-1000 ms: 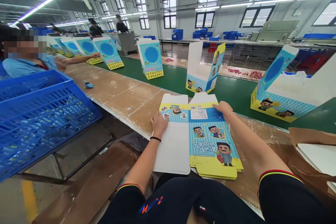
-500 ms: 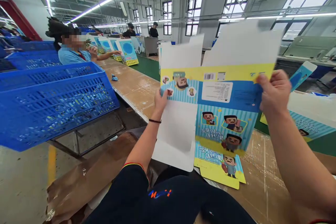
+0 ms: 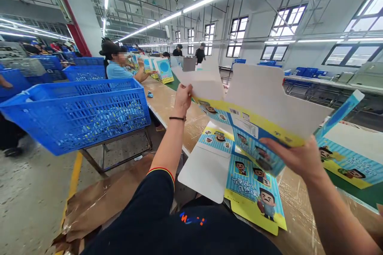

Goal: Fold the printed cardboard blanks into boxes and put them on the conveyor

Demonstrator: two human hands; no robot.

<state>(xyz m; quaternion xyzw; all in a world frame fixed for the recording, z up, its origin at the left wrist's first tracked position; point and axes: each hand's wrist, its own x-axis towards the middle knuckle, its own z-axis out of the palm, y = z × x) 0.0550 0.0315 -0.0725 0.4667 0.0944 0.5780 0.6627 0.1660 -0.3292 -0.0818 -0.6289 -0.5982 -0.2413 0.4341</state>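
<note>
I hold a flat printed carton blank (image 3: 263, 103) up in the air, tipped nearly level, white inside facing up and blue-and-yellow cartoon print underneath. My left hand (image 3: 183, 97) pinches its far left flap. My right hand (image 3: 296, 156) grips its near right edge from below. Under it, a stack of the same flat blanks (image 3: 254, 191) lies on the brown table (image 3: 163, 101) in front of my lap.
A blue plastic crate (image 3: 80, 113) on a metal stand sits at my left. A person in a light blue shirt (image 3: 115, 71) works further along the table. Erected blue boxes (image 3: 164, 69) stand on the green belt (image 3: 365, 193); another box (image 3: 344, 159) is at right.
I have lifted the top blank off the stack and tipped it from upright toward flat. My view has swung up and to the left.
</note>
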